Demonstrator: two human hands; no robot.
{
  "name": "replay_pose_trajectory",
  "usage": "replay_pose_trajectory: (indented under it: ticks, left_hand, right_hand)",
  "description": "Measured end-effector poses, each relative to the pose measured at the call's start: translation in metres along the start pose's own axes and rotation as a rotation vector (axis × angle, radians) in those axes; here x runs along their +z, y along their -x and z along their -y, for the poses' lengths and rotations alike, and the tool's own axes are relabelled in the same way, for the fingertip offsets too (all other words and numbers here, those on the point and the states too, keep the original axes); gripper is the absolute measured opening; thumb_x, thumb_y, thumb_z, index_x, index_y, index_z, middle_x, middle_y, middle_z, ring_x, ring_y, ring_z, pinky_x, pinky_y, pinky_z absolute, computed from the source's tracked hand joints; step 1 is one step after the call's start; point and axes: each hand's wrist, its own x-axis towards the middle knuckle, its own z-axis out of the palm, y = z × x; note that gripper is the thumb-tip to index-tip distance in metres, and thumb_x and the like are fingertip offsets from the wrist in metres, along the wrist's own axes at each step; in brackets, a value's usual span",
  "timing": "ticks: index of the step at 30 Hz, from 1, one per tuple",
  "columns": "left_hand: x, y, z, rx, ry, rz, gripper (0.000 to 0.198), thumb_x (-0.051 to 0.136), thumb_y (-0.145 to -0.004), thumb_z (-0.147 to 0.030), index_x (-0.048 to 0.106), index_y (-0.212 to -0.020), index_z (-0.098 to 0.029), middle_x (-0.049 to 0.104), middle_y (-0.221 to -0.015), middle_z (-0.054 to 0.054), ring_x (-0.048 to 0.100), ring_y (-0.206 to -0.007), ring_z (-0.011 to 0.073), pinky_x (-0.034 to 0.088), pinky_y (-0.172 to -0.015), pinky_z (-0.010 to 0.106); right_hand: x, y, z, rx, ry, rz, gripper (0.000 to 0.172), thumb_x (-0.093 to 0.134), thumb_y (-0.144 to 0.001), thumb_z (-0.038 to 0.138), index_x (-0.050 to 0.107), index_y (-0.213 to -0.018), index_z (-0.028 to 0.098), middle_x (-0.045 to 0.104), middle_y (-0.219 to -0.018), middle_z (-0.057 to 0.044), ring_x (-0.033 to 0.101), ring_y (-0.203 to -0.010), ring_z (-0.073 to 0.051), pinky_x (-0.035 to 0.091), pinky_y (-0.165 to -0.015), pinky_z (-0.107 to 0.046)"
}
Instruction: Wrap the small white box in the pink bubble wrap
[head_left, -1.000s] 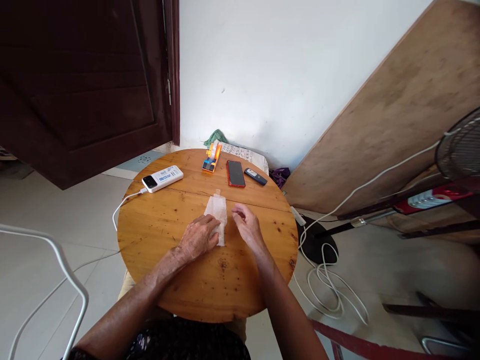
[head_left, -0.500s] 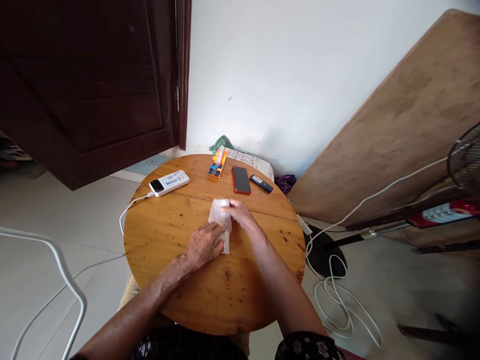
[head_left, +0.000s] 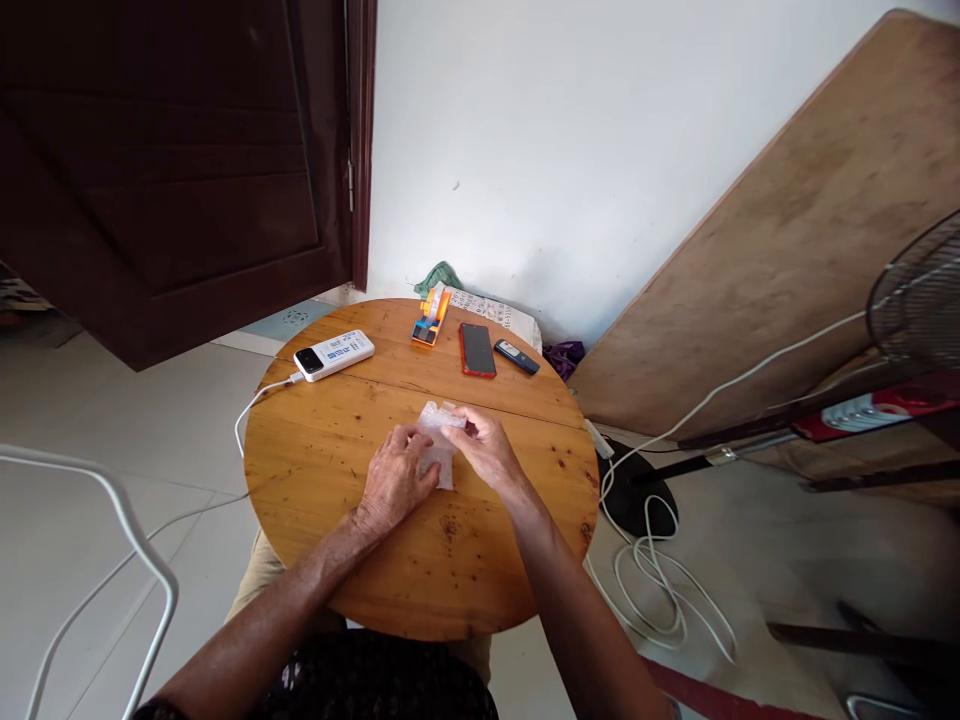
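A small piece of translucent bubble wrap lies on the round wooden table between my hands. My right hand pinches its far edge between thumb and fingers, and that end is lifted and folded over. My left hand is on the wrap's left side, its bent fingers and thumb pressing the piece against the tabletop. Part of the wrap is hidden beneath the left fingers.
Toward the table's back sit an orange tape dispenser, a red-edged phone and a small dark device. At the left is a white power bank with a cable. A fan stands on the right, near coiled cord.
My right hand has lifted the far end of the bubble wrap and folded it toward me. My left hand has shifted slightly left and its fingers have bent more. The view has tilted a little.
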Motion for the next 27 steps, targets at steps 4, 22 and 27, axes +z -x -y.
replay_pose_trajectory:
  ticks: [4, 22, 27]
  left_hand:
    - [0.002, 0.004, 0.003, -0.031, 0.02, -0.166, 0.046, 0.072, -0.074, -0.023, 0.056, -0.116, -0.017, 0.059, -0.114, 0.013, 0.061, -0.108, 0.0298, 0.053, -0.095, 0.045]
    - [-0.016, 0.016, 0.033, 0.289, 0.187, 0.159, 0.055, 0.062, -0.073, -0.011, 0.059, -0.127, -0.02, 0.051, -0.146, 0.015, 0.05, -0.133, 0.0301, 0.042, -0.111, 0.05]
    - [-0.011, 0.015, 0.036, 0.314, 0.155, 0.149, 0.049, 0.056, -0.079, -0.008, 0.06, -0.126, -0.022, 0.047, -0.152, 0.013, 0.047, -0.138, 0.0272, 0.04, -0.113, 0.048]
  right_hand:
    - [0.004, 0.021, 0.003, -0.098, 0.173, -0.047, 0.007, 0.058, -0.082, 0.025, 0.062, -0.079, 0.02, 0.064, -0.076, 0.0, 0.056, -0.069, -0.015, 0.044, -0.065, -0.025]
    - [0.027, 0.084, -0.032, -0.454, 0.555, -0.127, 0.032, 0.052, -0.085, 0.007, 0.064, -0.109, 0.024, 0.066, -0.124, -0.01, 0.06, -0.121, -0.025, 0.051, -0.103, -0.045]
    - [0.031, 0.087, -0.037, -0.399, 0.608, -0.099, 0.042, 0.049, -0.083, 0.003, 0.062, -0.117, 0.023, 0.062, -0.133, -0.011, 0.054, -0.128, -0.028, 0.047, -0.107, -0.05]
